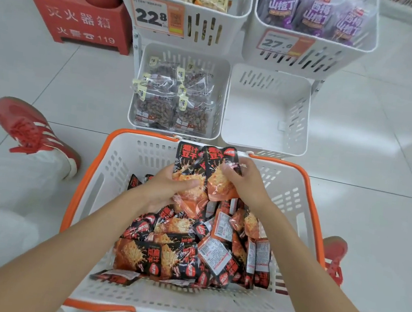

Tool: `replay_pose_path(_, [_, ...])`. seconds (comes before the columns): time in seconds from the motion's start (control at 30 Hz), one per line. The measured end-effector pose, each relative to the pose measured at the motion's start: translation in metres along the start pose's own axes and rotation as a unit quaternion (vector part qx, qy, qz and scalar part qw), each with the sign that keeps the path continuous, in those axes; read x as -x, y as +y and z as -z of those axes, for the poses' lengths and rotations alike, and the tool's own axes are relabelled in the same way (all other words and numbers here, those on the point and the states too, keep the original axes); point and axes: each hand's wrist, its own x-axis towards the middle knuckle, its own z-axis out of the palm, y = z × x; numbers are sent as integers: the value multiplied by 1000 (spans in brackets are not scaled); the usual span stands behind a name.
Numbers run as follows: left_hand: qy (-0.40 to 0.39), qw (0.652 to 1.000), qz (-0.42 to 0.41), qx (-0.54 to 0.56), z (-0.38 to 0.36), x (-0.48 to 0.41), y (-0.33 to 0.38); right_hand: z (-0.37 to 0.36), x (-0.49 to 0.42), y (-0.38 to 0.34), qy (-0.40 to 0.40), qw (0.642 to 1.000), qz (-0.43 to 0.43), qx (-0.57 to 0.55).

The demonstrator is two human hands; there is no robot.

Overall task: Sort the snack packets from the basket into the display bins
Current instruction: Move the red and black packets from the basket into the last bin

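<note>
Two black-and-orange snack packets (219, 175) are held up at the far end of the basket (120, 166), one per hand: left hand (170, 187) has its fingers curled round the bottom of one, right hand (245, 184) grips the other by its side. I'd square them up, lift them clear of the rim and lay them flat in the empty bin (295, 115) just beyond, lower right. The pile (188, 252) in the basket is too jumbled to count, easily twenty-odd. Four bins in view, three of them stocked: lower left bin (222, 85) has roughly six clear packs, top left bin (215, 27) and top right bin (341, 58) show three bags each
</note>
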Motion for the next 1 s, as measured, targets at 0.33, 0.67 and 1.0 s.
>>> replay_pose_path(0.33, [20, 976, -135, -169, -38, -5, 30, -10, -8, -29, -63, 963, -72, -253])
replay_pose_path(0.67, [-48, 938, -197, -280, -48, -82, 120, 99, -71, -95, -186, 979, 80, 10])
replay_pose_path(1.0, [84, 850, -189, -484, -24, -143, 106, 108, -175, -11, 34, 981, 154, 111])
